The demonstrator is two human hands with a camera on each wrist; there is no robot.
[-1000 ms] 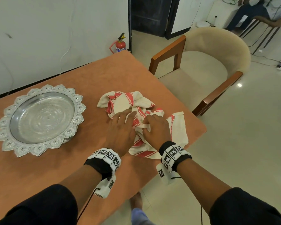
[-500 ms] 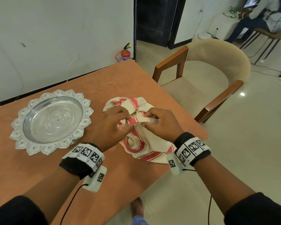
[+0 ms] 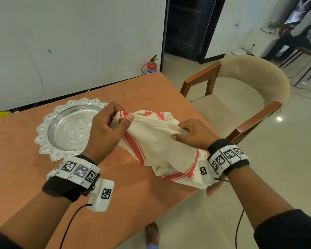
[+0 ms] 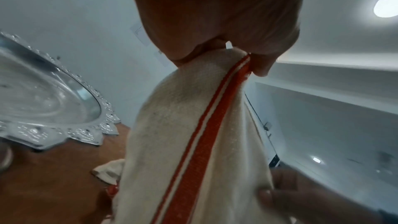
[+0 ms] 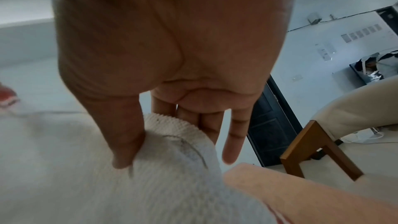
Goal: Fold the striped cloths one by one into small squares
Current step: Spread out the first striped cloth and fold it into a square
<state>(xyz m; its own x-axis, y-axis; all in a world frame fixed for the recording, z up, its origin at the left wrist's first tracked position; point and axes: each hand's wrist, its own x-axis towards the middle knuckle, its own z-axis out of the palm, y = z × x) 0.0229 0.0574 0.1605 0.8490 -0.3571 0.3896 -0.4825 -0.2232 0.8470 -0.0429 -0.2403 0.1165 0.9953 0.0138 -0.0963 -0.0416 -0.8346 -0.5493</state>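
The striped cloth (image 3: 158,144) hung slack above the surface (image 3: 136,191), near the right edge. Left hand (image 3: 104,130) pinched a striped corner; right hand (image 3: 194,135) pinched the plain edge. Judged soft, light, limp: best held by corners.

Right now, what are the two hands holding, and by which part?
Both hold one striped cloth. The left hand pinches a red-striped corner, raised; the right hand pinches the cloth's plain cream edge further along.
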